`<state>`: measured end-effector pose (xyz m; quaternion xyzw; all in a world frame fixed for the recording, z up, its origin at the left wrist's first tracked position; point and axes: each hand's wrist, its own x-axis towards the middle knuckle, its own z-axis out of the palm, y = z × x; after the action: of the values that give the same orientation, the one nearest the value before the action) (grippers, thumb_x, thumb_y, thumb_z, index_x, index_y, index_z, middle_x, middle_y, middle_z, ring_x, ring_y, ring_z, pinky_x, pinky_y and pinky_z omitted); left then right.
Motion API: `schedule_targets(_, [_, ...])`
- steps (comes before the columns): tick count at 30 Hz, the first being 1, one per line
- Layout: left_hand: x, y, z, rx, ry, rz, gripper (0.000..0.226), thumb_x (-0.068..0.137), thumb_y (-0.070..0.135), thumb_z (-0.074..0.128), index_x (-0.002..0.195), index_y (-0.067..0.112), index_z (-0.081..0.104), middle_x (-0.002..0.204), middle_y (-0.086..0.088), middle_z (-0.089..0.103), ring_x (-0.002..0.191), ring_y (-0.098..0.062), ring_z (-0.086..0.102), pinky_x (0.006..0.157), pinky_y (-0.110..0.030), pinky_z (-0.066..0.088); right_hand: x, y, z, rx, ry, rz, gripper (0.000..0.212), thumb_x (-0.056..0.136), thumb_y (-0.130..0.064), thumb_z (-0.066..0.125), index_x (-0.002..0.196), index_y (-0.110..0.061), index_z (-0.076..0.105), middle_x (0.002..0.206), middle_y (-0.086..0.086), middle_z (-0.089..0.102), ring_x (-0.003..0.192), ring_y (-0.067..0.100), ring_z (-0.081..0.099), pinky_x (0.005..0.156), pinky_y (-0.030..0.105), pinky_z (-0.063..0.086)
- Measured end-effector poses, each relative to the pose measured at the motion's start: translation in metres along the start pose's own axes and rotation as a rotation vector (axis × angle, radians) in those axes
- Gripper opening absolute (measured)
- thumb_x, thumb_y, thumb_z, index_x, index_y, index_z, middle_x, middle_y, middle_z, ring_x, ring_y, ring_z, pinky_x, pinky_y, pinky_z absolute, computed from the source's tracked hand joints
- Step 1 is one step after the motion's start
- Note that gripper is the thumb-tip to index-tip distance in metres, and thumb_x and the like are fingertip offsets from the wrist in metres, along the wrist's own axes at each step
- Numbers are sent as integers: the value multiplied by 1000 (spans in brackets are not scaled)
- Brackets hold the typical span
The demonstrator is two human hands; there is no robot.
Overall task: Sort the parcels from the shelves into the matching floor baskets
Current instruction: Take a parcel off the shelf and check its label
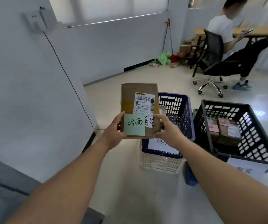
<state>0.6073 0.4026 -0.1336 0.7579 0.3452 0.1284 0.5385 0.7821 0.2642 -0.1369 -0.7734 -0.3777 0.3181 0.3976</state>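
Observation:
I hold a brown cardboard parcel (130, 97) upright in front of me, above the floor. It carries a white shipping label and a green sticky note (134, 125) with handwritten characters. My left hand (114, 131) grips its lower left edge, thumb on the front. My right hand (168, 130) grips its lower right edge. Just behind and below the parcel stands a blue floor basket (183, 110) with a white paper label on its near side. To its right is a black basket (249, 126) holding a few parcels (227, 128).
A white basket (159, 162) sits under the blue one. A white wall (25, 94) with a hanging cable rises at my left. A person sits on a black office chair (210, 62) at a desk at the back right. Boxes and green bags lie against the far wall.

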Motion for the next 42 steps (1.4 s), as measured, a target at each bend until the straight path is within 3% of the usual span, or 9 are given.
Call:
schedule_targets(8, [96,0,47,-11,-152,-9,85,85,-8,58,147,36,21,133,1,48,122,-18,47,91,-33,52,45,47,-43,-35,108,120,74,84,-4,67,137,-42,33,122,-1,58,98,20,61,78,38,57])
schedule_targets(12, [155,6,83,14,-204,-12,86,84,-7,59,147,37,21,136,2,49,121,-18,48,85,-31,55,79,79,-79,-32,134,180,74,84,-4,66,138,-43,32,120,-1,57,94,19,61,68,25,54])
schedule_targets(15, [203,13,109,13,-221,-22,87,84,-8,60,148,35,20,137,0,50,120,-17,50,91,-34,53,116,100,-110,-19,123,198,74,85,-4,66,139,-40,32,120,-2,55,94,18,59,71,24,50])
schedule_targets(20, [282,32,151,-1,-251,-58,87,86,-5,62,150,33,17,137,1,49,114,-12,50,74,-18,54,182,132,-163,-13,123,206,73,85,-2,65,140,-38,33,121,-3,56,99,16,54,81,25,45])
schedule_targets(24, [328,28,181,-14,-271,-127,89,85,-8,60,150,33,17,145,-1,42,117,-11,46,72,-15,53,221,162,-187,-42,73,254,71,86,-4,64,140,-36,32,112,-9,51,93,14,53,71,20,41])
schedule_targets(30, [363,-13,215,-31,-313,-279,90,85,-12,56,151,35,15,149,1,36,118,-7,37,62,-13,53,259,208,-182,-171,25,365,61,87,-10,61,136,-34,35,108,-1,58,86,20,57,67,28,46])
schedule_targets(35, [382,-54,233,6,-363,-360,89,86,-14,52,150,35,16,153,2,30,134,-15,33,85,-26,50,281,245,-156,-230,-42,465,58,87,-7,57,135,-29,34,111,5,61,89,24,59,80,41,52])
schedule_targets(39, [390,-82,245,47,-439,-410,87,86,-14,53,150,32,16,151,1,32,128,-11,35,62,-9,46,285,268,-130,-276,-66,548,58,89,-6,51,139,-26,30,111,8,58,88,26,58,75,41,52])
schedule_targets(42, [390,-104,252,68,-477,-442,88,86,-13,54,149,35,16,153,3,30,132,-14,32,62,-9,44,285,282,-111,-294,-65,610,55,89,-5,49,136,-25,31,110,10,56,89,28,57,74,42,51])
